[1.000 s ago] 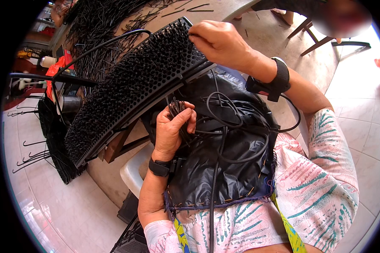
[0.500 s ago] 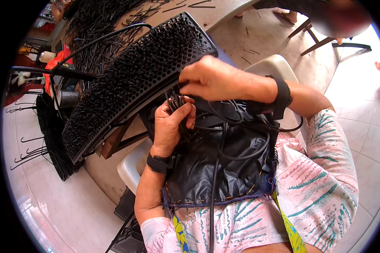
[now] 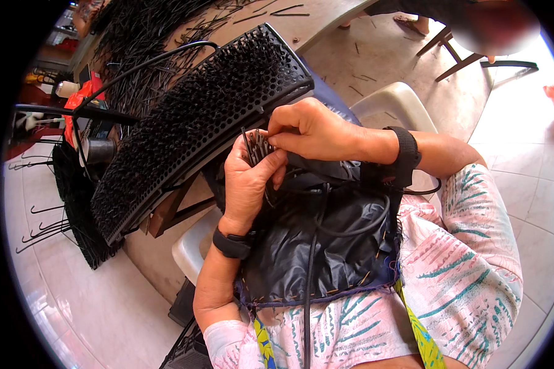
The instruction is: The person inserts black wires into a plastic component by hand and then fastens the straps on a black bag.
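Note:
A bundle of thin black rubber-like strips (image 3: 260, 147) is gripped in my left hand (image 3: 249, 169), its cut ends pointing up out of the fist. Thumb and fingers of my right hand (image 3: 308, 128) pinch together at the right side of those ends; whatever the fingertips hold is too small to make out. Just beyond both hands lies a long, curved black perforated panel (image 3: 197, 111). Black tufts fill most of its holes, while a band of bare holes runs along the near right part.
Loose black strips (image 3: 144, 67) are heaped on the table behind the panel. A metal cup (image 3: 98, 150) and red plastic (image 3: 87, 92) stand left. Black cables cross the black apron (image 3: 289, 258) on my lap. A white chair (image 3: 394, 101) is at right; another person sits beyond.
My right hand has come down from the panel's near edge to the strip ends in my left hand. The left hand has stayed nearly in place, still gripping the bundle.

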Demonstrator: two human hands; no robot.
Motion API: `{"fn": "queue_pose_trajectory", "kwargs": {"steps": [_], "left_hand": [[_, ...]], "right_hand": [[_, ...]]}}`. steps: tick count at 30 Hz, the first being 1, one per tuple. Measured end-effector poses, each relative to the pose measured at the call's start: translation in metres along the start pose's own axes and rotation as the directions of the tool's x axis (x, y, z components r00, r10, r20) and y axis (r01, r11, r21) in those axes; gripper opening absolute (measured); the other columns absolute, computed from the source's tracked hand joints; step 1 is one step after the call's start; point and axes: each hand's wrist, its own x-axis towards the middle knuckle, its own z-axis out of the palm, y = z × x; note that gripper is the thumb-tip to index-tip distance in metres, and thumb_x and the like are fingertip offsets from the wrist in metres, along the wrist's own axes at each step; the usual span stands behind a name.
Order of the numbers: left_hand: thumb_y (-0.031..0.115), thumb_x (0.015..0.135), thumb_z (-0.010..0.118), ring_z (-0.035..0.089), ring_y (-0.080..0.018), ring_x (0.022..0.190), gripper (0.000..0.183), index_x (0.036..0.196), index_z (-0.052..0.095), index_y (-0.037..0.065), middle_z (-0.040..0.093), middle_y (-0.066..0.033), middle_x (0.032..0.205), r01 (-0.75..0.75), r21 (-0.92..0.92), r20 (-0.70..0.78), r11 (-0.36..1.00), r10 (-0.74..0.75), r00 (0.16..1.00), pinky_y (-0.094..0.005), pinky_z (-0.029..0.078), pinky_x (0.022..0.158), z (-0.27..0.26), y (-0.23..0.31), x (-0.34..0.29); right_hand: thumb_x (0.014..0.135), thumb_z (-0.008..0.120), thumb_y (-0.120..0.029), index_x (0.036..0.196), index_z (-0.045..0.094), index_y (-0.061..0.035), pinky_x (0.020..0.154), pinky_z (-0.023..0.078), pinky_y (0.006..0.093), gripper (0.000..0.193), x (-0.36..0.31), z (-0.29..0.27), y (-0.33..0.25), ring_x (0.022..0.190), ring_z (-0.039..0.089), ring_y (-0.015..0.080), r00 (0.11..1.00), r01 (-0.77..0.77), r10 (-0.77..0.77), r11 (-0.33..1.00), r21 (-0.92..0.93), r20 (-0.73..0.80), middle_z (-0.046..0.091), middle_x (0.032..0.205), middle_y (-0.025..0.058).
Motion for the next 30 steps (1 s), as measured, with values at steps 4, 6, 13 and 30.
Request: {"fn": "queue_pose_trajectory", "kwargs": {"steps": [4, 6, 13, 30], "left_hand": [[0.006, 0.081, 0.057, 0.044, -0.0077, 0.046, 0.010, 0.088, 0.051, 0.003, 0.053, -0.0029, 0.063, 0.045, 0.016, 0.027, 0.999, -0.046, 0.999, -0.0187, 0.034, 0.041, -0.003, 0.001, 0.004], [0.007, 0.081, 0.057, 0.044, -0.0075, 0.046, 0.009, 0.088, 0.052, 0.004, 0.053, -0.0031, 0.064, 0.054, -0.001, 0.057, 0.999, -0.054, 0.997, -0.0187, 0.034, 0.041, -0.005, -0.002, 0.009], [0.010, 0.083, 0.056, 0.043, -0.0066, 0.044, 0.007, 0.087, 0.054, 0.004, 0.054, -0.0031, 0.064, 0.150, -0.019, 0.115, 0.989, -0.147, 0.983, -0.0188, 0.033, 0.039, -0.009, -0.007, 0.017], [0.010, 0.083, 0.055, 0.042, -0.0050, 0.046, 0.008, 0.086, 0.052, 0.004, 0.052, 0.0000, 0.064, 0.396, -0.032, 0.304, 0.917, -0.369, 0.878, -0.0178, 0.032, 0.041, 0.009, -0.023, 0.020]], "right_hand": [[0.077, 0.056, -0.003, 0.079, 0.057, 0.0014, 0.049, 0.042, 0.0215, 0.005, -0.004, -0.012, -0.011, 0.056, 0.053, 0.0084, 0.989, -0.097, 0.105, 0.992, 0.082, -0.106, 0.059, 0.064, 0.0058], [0.078, 0.055, -0.003, 0.079, 0.056, 0.0010, 0.048, 0.041, 0.0199, 0.005, -0.006, -0.023, -0.011, 0.054, 0.052, 0.0069, 0.973, -0.145, 0.171, 0.975, 0.170, -0.155, 0.058, 0.064, 0.0048], [0.082, 0.053, -0.007, 0.085, 0.057, 0.0009, 0.046, 0.038, 0.0150, 0.009, 0.000, -0.066, -0.015, 0.054, 0.049, 0.0021, 0.857, -0.168, 0.249, 0.962, 0.214, -0.451, 0.058, 0.066, 0.0025], [0.074, 0.057, 0.001, 0.081, 0.053, 0.0008, 0.050, 0.042, 0.0243, 0.008, 0.011, -0.082, -0.039, 0.053, 0.055, 0.0158, 0.966, 0.122, -0.235, 0.787, -0.605, -0.110, 0.054, 0.062, 0.0075]]}}
